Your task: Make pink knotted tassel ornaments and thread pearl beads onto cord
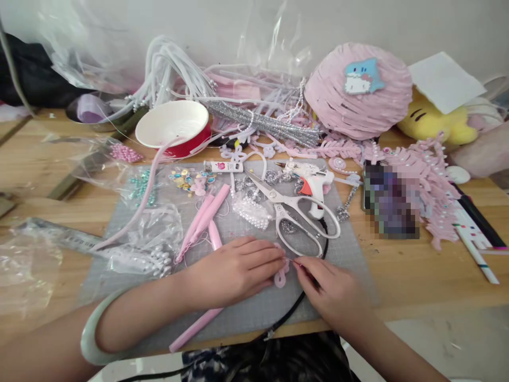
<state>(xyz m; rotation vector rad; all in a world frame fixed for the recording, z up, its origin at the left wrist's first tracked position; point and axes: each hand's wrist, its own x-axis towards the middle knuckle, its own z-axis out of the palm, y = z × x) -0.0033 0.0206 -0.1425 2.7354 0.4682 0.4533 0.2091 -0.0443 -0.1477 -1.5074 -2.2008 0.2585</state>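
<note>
Over the grey cutting mat (151, 323), my left hand (242, 268) is closed on a small looped pink pipe-cleaner piece (280, 277), which pokes out past its fingertips. My right hand (324, 284) pinches right beside that piece; whatever sits between its thumb and finger is too small to name. Just above both hands lie white-handled scissors (292, 207), blades partly spread. Behind them rests a white glue gun (314, 183), its black cord (296, 305) curving down past my right hand. Pink sticks (209, 215) lie to the left, one passing under my left forearm.
Bags of pearl beads (252, 209), teal beads (145, 188) and a steel ruler (59, 236) lie around the mat. Behind stand a red-and-white bowl (199, 139), white pipe cleaners (170, 69) and a round pink fuzzy object (358, 106). A phone (389, 204) lies at right.
</note>
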